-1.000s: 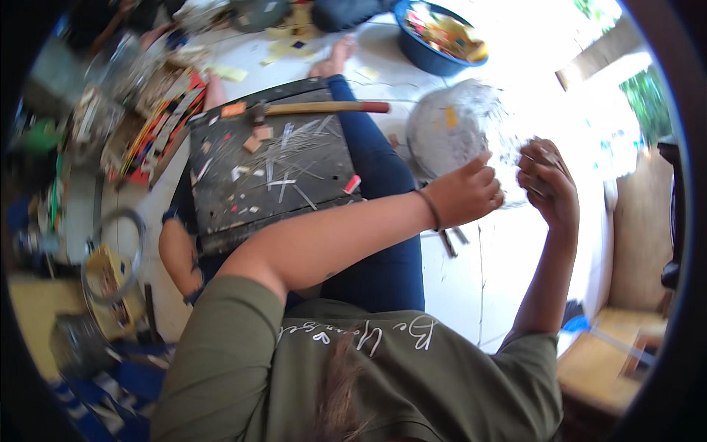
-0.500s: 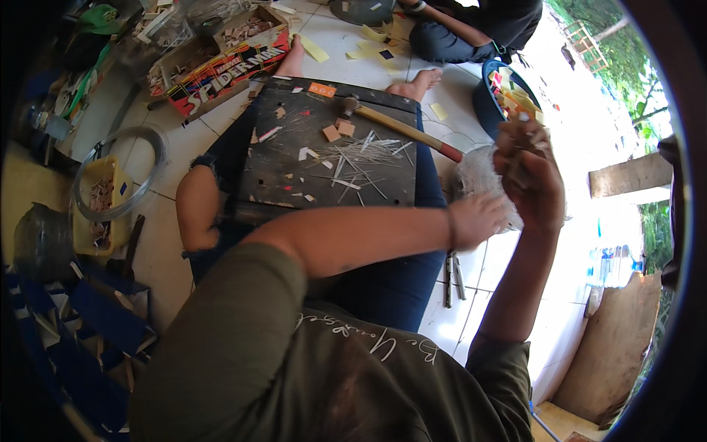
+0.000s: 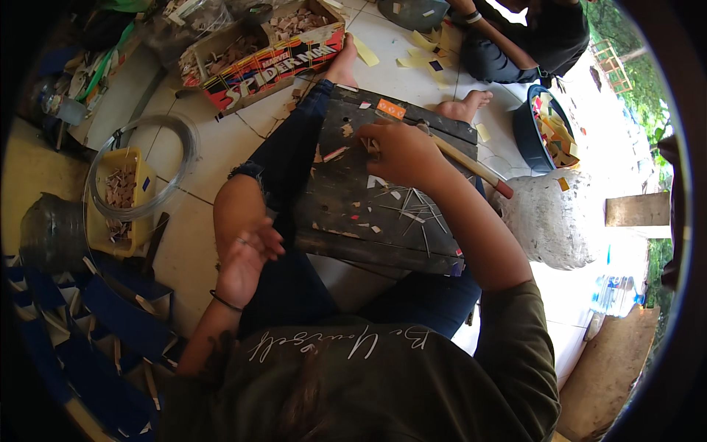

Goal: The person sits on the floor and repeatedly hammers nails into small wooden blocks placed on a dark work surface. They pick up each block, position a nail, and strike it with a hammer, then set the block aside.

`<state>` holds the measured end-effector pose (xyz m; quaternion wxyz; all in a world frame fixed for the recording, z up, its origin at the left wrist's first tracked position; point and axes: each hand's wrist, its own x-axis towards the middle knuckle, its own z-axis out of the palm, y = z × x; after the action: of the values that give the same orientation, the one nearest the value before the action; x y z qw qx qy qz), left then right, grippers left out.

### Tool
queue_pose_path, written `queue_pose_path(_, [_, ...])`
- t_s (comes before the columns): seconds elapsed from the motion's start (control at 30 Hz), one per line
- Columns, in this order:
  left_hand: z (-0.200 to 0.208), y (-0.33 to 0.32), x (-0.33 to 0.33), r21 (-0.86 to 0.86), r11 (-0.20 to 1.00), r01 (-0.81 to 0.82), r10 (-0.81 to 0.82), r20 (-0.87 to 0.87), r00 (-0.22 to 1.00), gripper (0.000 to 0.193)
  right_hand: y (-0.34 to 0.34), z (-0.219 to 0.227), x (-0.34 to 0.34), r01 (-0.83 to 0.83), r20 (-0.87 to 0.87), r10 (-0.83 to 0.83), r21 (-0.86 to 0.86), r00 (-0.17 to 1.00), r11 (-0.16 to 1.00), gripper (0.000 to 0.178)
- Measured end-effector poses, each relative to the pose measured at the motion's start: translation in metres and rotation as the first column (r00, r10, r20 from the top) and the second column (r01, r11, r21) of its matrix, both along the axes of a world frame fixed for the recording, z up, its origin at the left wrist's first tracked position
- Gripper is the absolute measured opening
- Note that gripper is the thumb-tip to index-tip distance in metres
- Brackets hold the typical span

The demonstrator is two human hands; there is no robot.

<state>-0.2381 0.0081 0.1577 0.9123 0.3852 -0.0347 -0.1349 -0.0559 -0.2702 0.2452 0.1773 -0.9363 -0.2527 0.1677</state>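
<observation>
A dark wooden board (image 3: 346, 206) lies across my legs. Over its far part my right hand (image 3: 405, 151) is closed, with small pale bits showing at the fingertips; what they are is too small to name. Beside that hand a hammer (image 3: 471, 162) with a wooden handle and red end lies on the board, its head partly hidden. Several thin metal rods (image 3: 416, 214) are scattered under my right forearm, among paper scraps. My left hand (image 3: 250, 258) is palm up near my left knee, fingers loosely apart, holding nothing.
An open cardboard box (image 3: 276, 62) of small tan pieces stands at the far left. Nearer are a yellow basket (image 3: 140, 177) and a wire coil (image 3: 188, 147). A blue tub (image 3: 526, 136) of scraps and a whitish bundle (image 3: 549, 228) stand right. Another person (image 3: 515, 44) sits at the back.
My right hand has come down from the raised position at the right onto the board. My left arm has swung from across my body back to the left. The whole view has shifted.
</observation>
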Motion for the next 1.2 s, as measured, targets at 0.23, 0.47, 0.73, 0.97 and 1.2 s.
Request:
queue_pose_path(0.23, [0.002, -0.027, 0.059, 0.546, 0.774, -0.322, 0.244, 0.212, 0.946, 0.029, 0.002, 0.006, -0.006, -0.168, 0.097, 0.187, -0.180, 0.978, 0.969, 0.075])
queue_pose_path(0.47, [0.014, -0.092, 0.096, 0.690, 0.398, -0.605, 0.064, 0.637, 0.768, 0.031, -0.030, 0.007, -0.033, -0.089, 0.219, 0.029, 0.269, 0.975, 0.959, 0.072])
queue_pose_path(0.73, [0.021, -0.091, 0.091, 0.695, -0.075, -0.715, -0.205, 0.691, 0.693, 0.033, -0.082, -0.022, -0.066, 0.175, 0.373, -0.233, 0.182, 0.898, 0.967, 0.024])
queue_pose_path(0.97, [0.021, -0.091, 0.086, 0.752, 0.066, -0.656, -0.174, 0.656, 0.734, 0.015, -0.088, -0.040, -0.065, 0.178, 0.441, -0.243, 0.184, 0.864, 0.967, 0.008])
queue_pose_path(1.2, [0.020, -0.118, 0.070, 0.677, 0.520, -0.520, -0.086, 0.648, 0.757, 0.016, -0.085, -0.037, -0.071, 0.198, 0.431, -0.251, 0.165, 0.867, 0.966, 0.006])
